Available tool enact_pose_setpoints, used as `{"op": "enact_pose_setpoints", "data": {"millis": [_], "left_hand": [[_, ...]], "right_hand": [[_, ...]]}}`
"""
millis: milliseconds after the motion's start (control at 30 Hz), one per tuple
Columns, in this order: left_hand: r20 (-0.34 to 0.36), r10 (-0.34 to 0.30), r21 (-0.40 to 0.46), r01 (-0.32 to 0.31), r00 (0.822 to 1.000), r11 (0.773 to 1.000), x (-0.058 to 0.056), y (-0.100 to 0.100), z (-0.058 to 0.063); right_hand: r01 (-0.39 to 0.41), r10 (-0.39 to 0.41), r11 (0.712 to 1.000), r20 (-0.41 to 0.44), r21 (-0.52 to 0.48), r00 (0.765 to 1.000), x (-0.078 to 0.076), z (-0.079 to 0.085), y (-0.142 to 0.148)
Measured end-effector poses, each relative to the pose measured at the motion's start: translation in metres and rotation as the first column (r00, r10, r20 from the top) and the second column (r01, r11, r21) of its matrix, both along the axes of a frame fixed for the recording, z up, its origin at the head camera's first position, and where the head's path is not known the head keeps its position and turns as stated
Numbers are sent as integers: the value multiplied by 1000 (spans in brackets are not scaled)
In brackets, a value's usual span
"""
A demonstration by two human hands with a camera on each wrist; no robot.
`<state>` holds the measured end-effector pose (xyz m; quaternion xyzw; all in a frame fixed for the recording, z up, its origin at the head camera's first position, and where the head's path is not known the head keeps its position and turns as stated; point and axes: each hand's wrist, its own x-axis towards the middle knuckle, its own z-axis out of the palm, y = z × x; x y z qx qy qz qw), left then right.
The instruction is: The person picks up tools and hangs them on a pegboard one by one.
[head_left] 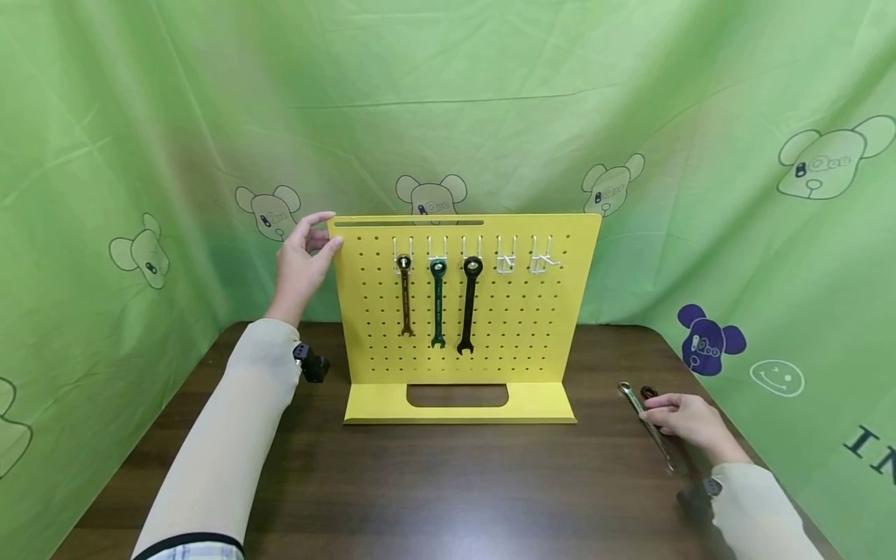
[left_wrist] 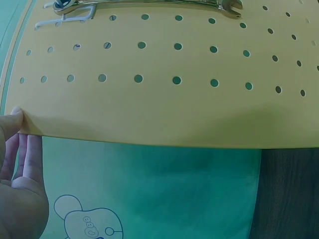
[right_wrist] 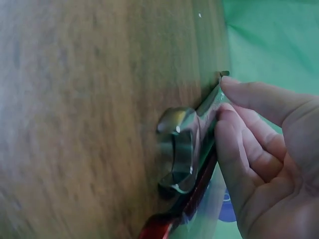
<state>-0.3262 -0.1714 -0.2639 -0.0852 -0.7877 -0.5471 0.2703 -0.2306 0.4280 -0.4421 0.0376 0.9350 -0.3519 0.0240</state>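
Silver wrench, held in a finger pinch by the right hand, is angled lengthwise far-left to near-right at the right of the table, rightward of the yellow board, pinched at its left edge by the left hand.

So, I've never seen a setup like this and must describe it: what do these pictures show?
There's no machine: a person works with two bare hands. The wide picture comes from a camera on the head; the other two come from one on each wrist. On the brown table stands a yellow pegboard with three wrenches hanging on it. The left hand pinches its upper left edge. The right hand pinches a silver wrench beside a reddish wrench.
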Motion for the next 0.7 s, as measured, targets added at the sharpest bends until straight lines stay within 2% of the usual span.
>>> {"op": "enact_pose_setpoints", "data": {"millis": [133, 367, 700], "left_hand": [[-6, 3, -5, -3, 1000, 1000, 0, -1, -1], [-10, 7, -9, -7, 1000, 1000, -1, -1, -1], [12, 10, -5, -10, 1000, 1000, 0, 0, 1]], "right_hand": [[37, -37, 998, -1, 48, 999, 0, 1, -3], [90, -92, 994, 27, 57, 995, -1, 4, -9], [104, -104, 988, -7, 112, 995, -3, 5, -13]]}}
